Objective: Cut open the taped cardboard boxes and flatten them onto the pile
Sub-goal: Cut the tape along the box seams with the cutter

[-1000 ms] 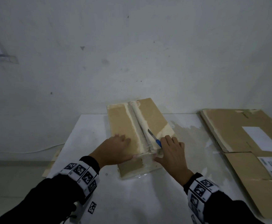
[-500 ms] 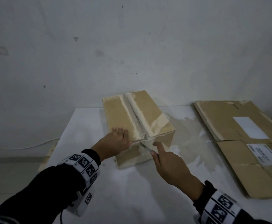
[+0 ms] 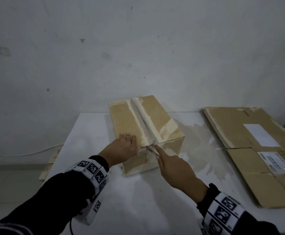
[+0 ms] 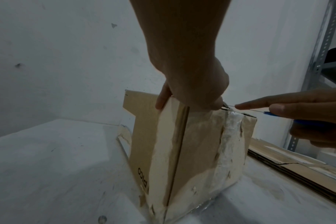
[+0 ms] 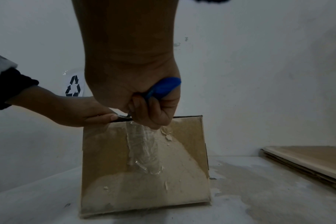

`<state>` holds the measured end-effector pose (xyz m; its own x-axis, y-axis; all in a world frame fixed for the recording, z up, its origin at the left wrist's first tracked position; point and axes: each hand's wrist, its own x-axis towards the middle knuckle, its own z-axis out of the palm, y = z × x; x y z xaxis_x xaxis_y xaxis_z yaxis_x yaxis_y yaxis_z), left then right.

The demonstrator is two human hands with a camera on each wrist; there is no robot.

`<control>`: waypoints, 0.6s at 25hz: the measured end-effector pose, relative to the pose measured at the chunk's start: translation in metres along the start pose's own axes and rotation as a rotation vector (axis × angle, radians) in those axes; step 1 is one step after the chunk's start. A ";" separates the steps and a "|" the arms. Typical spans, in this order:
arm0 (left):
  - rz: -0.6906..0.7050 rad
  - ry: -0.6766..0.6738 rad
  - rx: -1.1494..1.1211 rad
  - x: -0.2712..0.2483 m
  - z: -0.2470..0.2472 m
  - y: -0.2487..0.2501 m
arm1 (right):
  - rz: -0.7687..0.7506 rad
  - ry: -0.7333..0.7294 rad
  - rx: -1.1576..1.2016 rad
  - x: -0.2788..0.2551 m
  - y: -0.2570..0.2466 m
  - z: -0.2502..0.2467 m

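A taped cardboard box [image 3: 145, 126] stands on the white worktop [image 3: 138, 200], its far end close to the wall [image 3: 138, 48]. The left hand [image 3: 121, 148] lies on the box's top at the near left corner, fingers flat on the cardboard and thumb over the near edge, a released grip that presses and grasps nothing. The right hand [image 3: 174, 168] is at the near end of the box's centre seam, its grip clenched round the blue handle of a knife [image 5: 161, 88], forefinger stretched along the thin blade, whose tip meets the clear tape [image 5: 144, 150] at the top edge. To the right of the box, well apart from it, flattened cardboard [image 3: 260, 150] lies in a pile on the same worktop.
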<state>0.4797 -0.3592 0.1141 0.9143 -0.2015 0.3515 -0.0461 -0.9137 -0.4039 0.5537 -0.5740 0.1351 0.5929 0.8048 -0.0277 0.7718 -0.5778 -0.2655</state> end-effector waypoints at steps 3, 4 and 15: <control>0.006 0.009 0.006 0.000 0.001 0.000 | 0.001 -0.016 0.001 -0.001 0.002 0.002; 0.012 0.012 0.010 0.000 0.001 0.000 | -0.004 -0.018 -0.001 0.000 0.002 0.003; -0.024 -0.023 -0.134 -0.002 0.001 0.000 | 0.071 0.041 0.108 0.021 -0.010 0.009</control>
<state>0.4782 -0.3585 0.1121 0.9247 -0.1720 0.3397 -0.0757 -0.9574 -0.2787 0.5560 -0.5502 0.1281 0.6559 0.7548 -0.0108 0.6996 -0.6132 -0.3669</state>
